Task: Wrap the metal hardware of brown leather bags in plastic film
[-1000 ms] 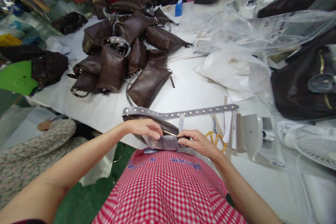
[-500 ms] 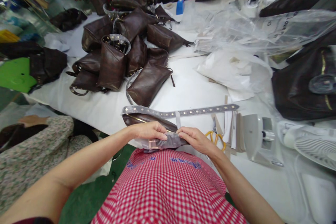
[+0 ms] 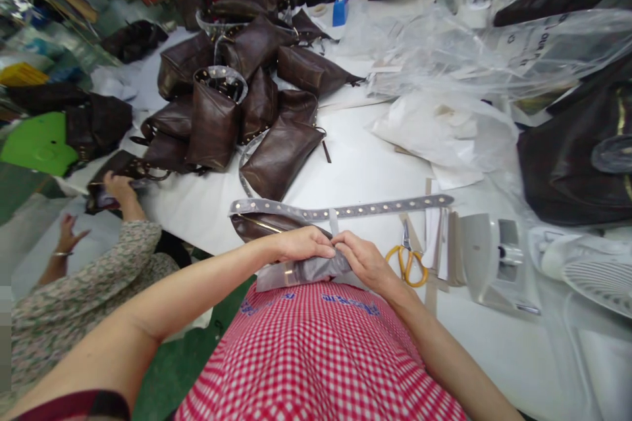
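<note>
Close to my apron, my left hand [image 3: 307, 243] pinches the plastic-wrapped end of a strap [image 3: 316, 269]. A buckle [image 3: 288, 272] shows dimly through that wrapping. Beside it, my right hand [image 3: 359, 256] closes on the same strap, and the fingertips of both hands almost meet. A pale strip [image 3: 334, 221] stands up just behind the fingers. Behind my hands lies a dark brown leather bag [image 3: 257, 225] with a gold zip, partly hidden by my left hand. Its studded strap [image 3: 365, 210], sleeved in clear plastic, stretches right across the white table.
Yellow-handled scissors [image 3: 409, 264] and a grey tape dispenser [image 3: 486, 256] sit to the right. Several brown bags [image 3: 216, 122] are heaped at the back left. Crumpled plastic bags [image 3: 444, 138] cover the back right. A co-worker's hand [image 3: 120, 189] touches a bag on the left.
My left hand has slid right, closer to my right hand, and more wrapped strap shows below it. The co-worker at left has reached forward to a bag, both hands now visible.
</note>
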A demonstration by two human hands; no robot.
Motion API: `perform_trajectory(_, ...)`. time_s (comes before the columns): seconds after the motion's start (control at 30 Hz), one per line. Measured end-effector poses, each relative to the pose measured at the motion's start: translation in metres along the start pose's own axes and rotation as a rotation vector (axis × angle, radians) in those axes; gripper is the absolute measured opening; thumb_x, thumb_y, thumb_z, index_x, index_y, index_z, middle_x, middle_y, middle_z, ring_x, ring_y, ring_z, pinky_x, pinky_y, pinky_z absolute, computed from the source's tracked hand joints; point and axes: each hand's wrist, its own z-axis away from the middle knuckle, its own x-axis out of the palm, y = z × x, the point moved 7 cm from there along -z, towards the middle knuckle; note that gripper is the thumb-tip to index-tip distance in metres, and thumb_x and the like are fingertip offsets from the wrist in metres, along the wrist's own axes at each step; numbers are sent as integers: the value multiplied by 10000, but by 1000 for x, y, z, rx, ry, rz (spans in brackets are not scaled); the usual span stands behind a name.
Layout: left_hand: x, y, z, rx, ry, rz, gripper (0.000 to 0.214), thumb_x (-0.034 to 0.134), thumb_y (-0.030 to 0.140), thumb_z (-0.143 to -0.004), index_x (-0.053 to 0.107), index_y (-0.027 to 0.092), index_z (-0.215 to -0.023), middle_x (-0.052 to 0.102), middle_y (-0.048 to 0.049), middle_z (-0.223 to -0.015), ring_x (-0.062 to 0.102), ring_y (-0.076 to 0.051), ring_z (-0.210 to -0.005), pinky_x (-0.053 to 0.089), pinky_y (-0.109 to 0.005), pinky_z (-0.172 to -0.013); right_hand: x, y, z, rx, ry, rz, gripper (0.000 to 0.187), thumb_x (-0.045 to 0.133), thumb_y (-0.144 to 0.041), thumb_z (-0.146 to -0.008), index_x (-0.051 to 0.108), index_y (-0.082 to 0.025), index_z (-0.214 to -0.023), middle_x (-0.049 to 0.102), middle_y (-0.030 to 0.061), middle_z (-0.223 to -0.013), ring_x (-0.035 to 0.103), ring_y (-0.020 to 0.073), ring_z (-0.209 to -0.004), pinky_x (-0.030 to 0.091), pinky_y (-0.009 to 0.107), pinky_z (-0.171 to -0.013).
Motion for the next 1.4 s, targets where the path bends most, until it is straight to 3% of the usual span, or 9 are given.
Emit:
perform_trajectory(0.1,-3,-6,1,-47,-94,13,397,710,546,-707,686,152,-751,593,1,-636,459,-113,-570,366,-232,-564,-2,3,2,-20,26,6,257,361,-345,-968,554,-217,-856,619,23,-760,573,167,-725,432,286,-699)
perform_trajectory(0.3,-28,-32,30,-169,-216,-113,492,754,654,-604,682,171,-670,587,17,-589,473,-116,-557,380,-229,-575,-3,6,3,-29,65,2,277,340,-364,-975,536,-222,-842,594,11,-728,552,155,-679,427,277,-674)
perform_trajectory(0.4,-32,-36,37,-139,-168,-105,496,760,650,-600,693,164,-675,585,14,-570,468,-113,-539,373,-227,-556,-2,3,0,-50,41,35,281,332,-365,-979,536,-228,-844,596,19,-742,556,164,-702,428,284,-686)
perform_trajectory(0.53,-20,-32,34,-113,-166,25,478,805,580,-592,730,165,-816,651,-3,-672,521,-120,-583,404,-225,-578,0,-3,-2,-95,9,87,280,336,-335,-978,548,-219,-837,601,35,-755,557,178,-726,424,297,-700)
perform_trajectory(0.7,-7,-29,20,-62,-69,189,391,811,492,-627,709,140,-763,640,-1,-632,513,-105,-527,414,-225,-548,4,-8,-2,-98,8,108,272,341,-326,-976,544,-215,-833,598,39,-750,550,183,-722,412,297,-684)
perform_trajectory(0.9,15,-13,2,-8,-168,300,374,803,465,-646,679,131,-759,645,-20,-645,541,-120,-548,440,-255,-600,0,-3,1,-68,20,63,251,351,-329,-971,531,-217,-837,578,15,-719,538,163,-672,403,278,-654)
perform_trajectory(1.0,2,-12,8,-32,-168,205,383,793,485,-667,681,152,-821,648,1,-706,541,-111,-592,425,-241,-622,-4,3,3,-33,62,30,244,354,-339,-973,521,-218,-841,571,3,-715,531,151,-659,395,266,-639)
perform_trajectory(1.17,-29,-37,31,-144,-161,38,433,842,499,-574,707,162,-809,644,14,-695,530,-111,-619,397,-225,-618,-1,2,0,-63,78,4,256,350,-340,-973,513,-224,-814,560,-10,-686,519,141,-620,387,261,-617)
perform_trajectory(1.4,-15,-39,21,-152,-106,167,401,861,444,-532,706,146,-752,663,2,-664,552,-112,-564,412,-224,-565,-6,0,-2,-103,67,88,248,354,-312,-972,522,-231,-809,594,10,-711,557,164,-674,412,276,-647)
